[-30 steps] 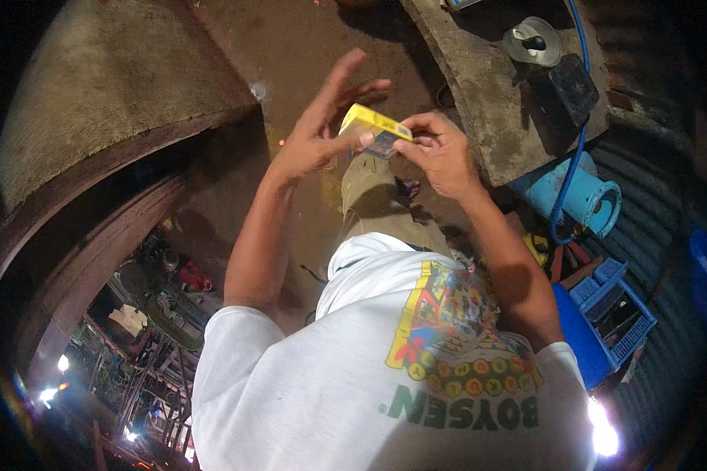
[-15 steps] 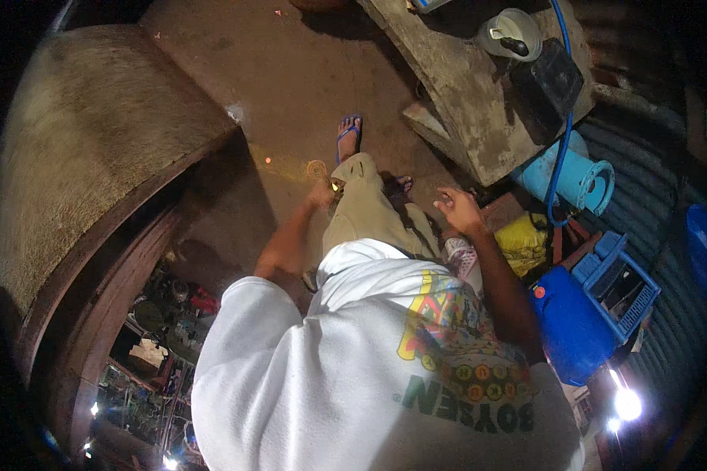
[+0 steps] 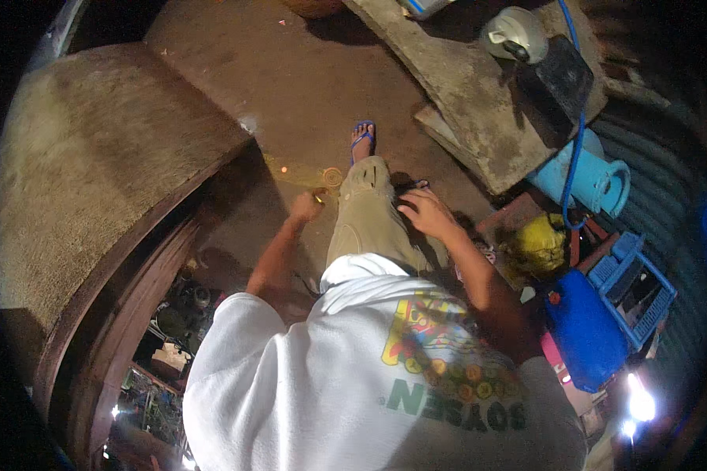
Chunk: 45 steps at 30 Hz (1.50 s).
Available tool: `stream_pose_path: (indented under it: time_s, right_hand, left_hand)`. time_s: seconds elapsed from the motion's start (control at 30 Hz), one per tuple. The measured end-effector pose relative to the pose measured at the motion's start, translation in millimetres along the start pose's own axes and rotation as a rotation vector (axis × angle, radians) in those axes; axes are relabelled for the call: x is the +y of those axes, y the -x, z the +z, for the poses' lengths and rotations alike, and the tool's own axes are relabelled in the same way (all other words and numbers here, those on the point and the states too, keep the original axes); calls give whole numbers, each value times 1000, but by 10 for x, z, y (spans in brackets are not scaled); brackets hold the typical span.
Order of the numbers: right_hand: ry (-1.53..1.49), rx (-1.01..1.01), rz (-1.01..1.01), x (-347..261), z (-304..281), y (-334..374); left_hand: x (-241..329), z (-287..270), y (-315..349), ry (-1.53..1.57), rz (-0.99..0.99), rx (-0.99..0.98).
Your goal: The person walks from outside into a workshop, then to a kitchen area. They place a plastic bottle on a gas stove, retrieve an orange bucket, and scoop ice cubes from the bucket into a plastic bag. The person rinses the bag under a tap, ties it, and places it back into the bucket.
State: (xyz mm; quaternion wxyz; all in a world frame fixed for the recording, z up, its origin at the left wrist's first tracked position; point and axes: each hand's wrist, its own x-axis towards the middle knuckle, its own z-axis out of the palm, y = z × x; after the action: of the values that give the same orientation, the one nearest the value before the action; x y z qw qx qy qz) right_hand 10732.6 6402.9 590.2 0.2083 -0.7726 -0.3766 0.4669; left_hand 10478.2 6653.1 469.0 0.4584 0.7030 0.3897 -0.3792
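Note:
My left hand is closed beside my left trouser leg, over the brown floor. Something small and yellow shows at its fingertips, too small to make out. On the other side, my right hand hangs over my right thigh with its fingers loosely spread and nothing visible in them. Between the hands are my khaki trousers, with one foot forward in a blue flip-flop.
At left stands a rough concrete counter. A concrete slab at upper right carries a translucent pail. Along the right lie a light-blue cylinder, a yellow bag, a blue jug, a blue basket and a blue hose.
My left hand has moved away from the trouser leg, the small yellow thing moving with it. My right hand has swung inward over my thigh, its fingers straighter. The view has shifted slightly.

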Motion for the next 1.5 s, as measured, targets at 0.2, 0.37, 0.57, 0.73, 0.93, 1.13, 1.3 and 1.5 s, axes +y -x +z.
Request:
stream_pose_path:
  time_s: [0.2, 0.37, 0.57, 0.73, 0.93, 1.13, 1.3, 1.5]
  right_hand:
    - [279, -491, 99, -542, 759, -1346]
    - [449, -543, 159, -558, 1185, -1473]
    - [256, -606, -15, -311, 1066, -1466]
    - [-47, -279, -79, -297, 521, -1223]
    - [1, -100, 231, 101, -251, -323]
    - [-118, 298, 394, 978, -188, 846]
    - [-245, 373, 587, 1186, 216, 1491]
    - [-277, 440, 599, 1361, 1154, 1820]
  left_hand:
    - [-528, 721, -528, 309, 66, -256]
    - [-428, 897, -325, 485, 287, -140]
    - [-188, 473, 47, 613, -40, -26]
    - [54, 31, 995, 488, 496, -306]
    - [386, -179, 1783, -78, 83, -186]
    - [-336, 55, 1781, -107, 91, -126]
    - [-99, -590, 1393, -433, 297, -208]
    - [70, -719, 439, -568, 623, -177]
